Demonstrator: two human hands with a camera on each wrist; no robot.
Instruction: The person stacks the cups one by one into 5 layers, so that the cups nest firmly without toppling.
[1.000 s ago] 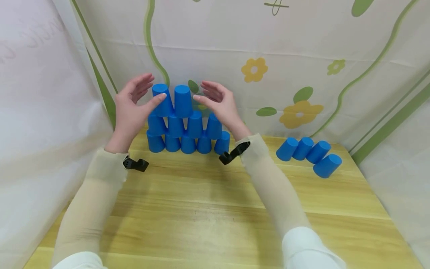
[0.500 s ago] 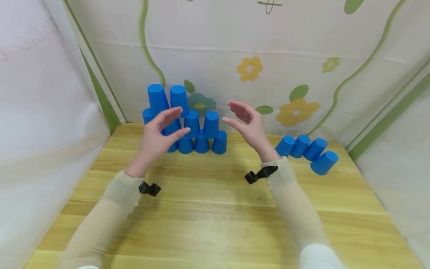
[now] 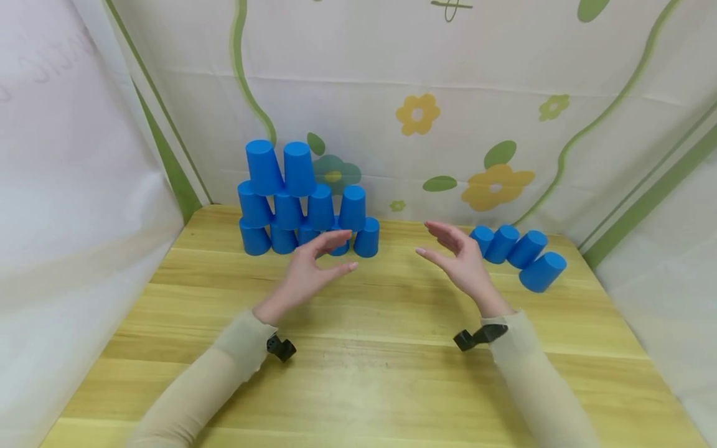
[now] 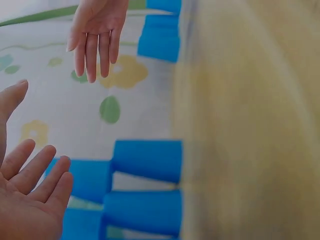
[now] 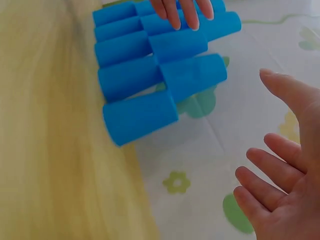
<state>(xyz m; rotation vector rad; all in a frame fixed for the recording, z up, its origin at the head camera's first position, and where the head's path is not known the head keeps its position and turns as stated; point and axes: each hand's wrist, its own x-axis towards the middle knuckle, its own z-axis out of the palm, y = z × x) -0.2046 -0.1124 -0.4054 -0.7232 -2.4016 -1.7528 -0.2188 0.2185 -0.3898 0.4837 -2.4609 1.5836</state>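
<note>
Blue cups stand upside down in a stepped stack at the back left, with several cups in the bottom row, several in the middle row (image 3: 320,207) and two cups (image 3: 263,168) on top. My left hand (image 3: 310,272) is in front of the stack's right part, fingers extended and thumb apart, overlapping some bottom cups (image 5: 140,117) in the head view. Facing it, my right hand (image 3: 465,266) hovers over the table with its palm turned inward. Neither hand holds anything. Several separate blue cups (image 3: 527,249) stand to the right, one partly hidden by the right hand.
The wooden table (image 3: 358,386) reaches back to a white curtain (image 3: 370,56) printed with flowers and vines. More white cloth hangs at the left and right sides. A black wrist camera (image 3: 480,336) sits on each sleeve cuff.
Both hands have come down from beside the two top cups, moving right and toward the front. The stack and the separate cups have stayed as they were.
</note>
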